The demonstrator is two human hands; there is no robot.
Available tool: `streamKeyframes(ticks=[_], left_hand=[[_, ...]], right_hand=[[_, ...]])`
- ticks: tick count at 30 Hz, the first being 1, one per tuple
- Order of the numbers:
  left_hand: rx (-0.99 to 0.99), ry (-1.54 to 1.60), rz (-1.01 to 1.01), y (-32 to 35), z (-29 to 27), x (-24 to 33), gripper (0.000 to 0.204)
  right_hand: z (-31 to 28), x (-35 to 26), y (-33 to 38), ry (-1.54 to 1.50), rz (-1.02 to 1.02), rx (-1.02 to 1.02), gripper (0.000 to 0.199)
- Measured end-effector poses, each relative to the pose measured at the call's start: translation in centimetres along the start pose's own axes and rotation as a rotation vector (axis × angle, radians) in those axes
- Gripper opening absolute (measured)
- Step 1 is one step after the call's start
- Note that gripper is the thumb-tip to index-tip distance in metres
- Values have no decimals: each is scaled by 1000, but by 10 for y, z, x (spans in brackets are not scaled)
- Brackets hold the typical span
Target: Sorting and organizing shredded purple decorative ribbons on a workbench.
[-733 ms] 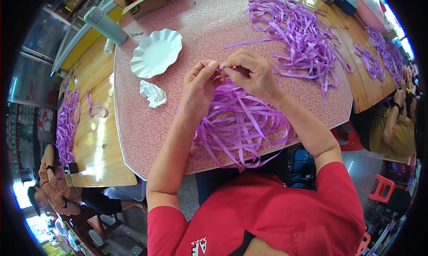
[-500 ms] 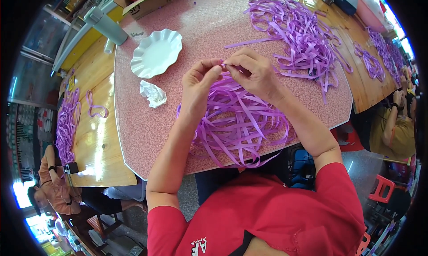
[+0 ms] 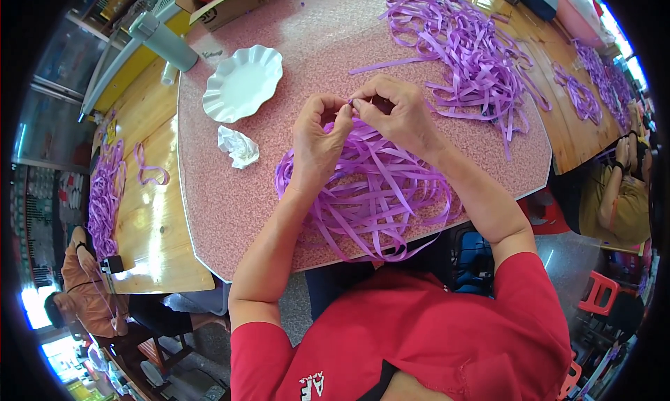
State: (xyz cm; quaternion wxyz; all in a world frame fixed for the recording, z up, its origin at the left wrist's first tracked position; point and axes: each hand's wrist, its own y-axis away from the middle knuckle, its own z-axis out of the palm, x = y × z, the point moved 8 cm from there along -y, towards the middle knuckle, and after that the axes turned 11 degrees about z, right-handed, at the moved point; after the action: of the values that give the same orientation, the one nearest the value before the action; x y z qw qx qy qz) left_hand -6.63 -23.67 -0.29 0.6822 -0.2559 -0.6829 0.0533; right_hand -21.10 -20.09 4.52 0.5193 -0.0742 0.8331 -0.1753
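Over the pink speckled table (image 3: 223,219), my left hand (image 3: 317,139) and my right hand (image 3: 401,118) meet fingertip to fingertip. Both are closed in a pinch on a tiny bit of purple ribbon (image 3: 351,102); most of it is hidden by the fingers. Right below my hands lies a loose heap of purple ribbon (image 3: 380,198), its loops reaching the table's near edge. A second, larger tangle of purple ribbon (image 3: 457,59) sits farther off to the right, with one strand stretching out leftward.
Left of my hands are a white scalloped dish (image 3: 243,85) and a crumpled white tissue (image 3: 238,147). Behind them stand a grey-green bottle (image 3: 164,41) and a cardboard box (image 3: 230,6). Wooden tables with more ribbon flank mine; one person (image 3: 94,289) sits left, another (image 3: 611,198) right.
My hands keep their pinch at nearly the same spot, the left wrist shifted slightly right and its fingers more bent. The person at the left has moved their hands apart.
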Motion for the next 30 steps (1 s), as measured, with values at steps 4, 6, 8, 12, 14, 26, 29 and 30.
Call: streamKeyframes(ticks=[4,6,8,12,14,26,29,30], left_hand=[[-53,3,31,-3,3,7,8],[-84,-185,159,-5,0,13,10],[-66,-212,222,-5,-1,18,11],[36,-294,374,-3,-1,37,12],[42,-348,407,-4,-2,43,11],[101,-458,458,-2,-7,46,10],[119,-527,481,-1,-5,48,12],[128,-547,476,-1,-5,48,14]], right_hand=[[5,22,-2,-126,151,-69,7],[10,30,-3,-259,230,-101,14],[12,36,-4,-336,292,-141,15],[14,39,-2,-465,438,-196,17],[17,38,-2,-430,353,-152,17],[20,29,-1,-279,252,-168,10],[22,27,2,-305,287,-169,11],[23,26,2,-330,310,-167,11]])
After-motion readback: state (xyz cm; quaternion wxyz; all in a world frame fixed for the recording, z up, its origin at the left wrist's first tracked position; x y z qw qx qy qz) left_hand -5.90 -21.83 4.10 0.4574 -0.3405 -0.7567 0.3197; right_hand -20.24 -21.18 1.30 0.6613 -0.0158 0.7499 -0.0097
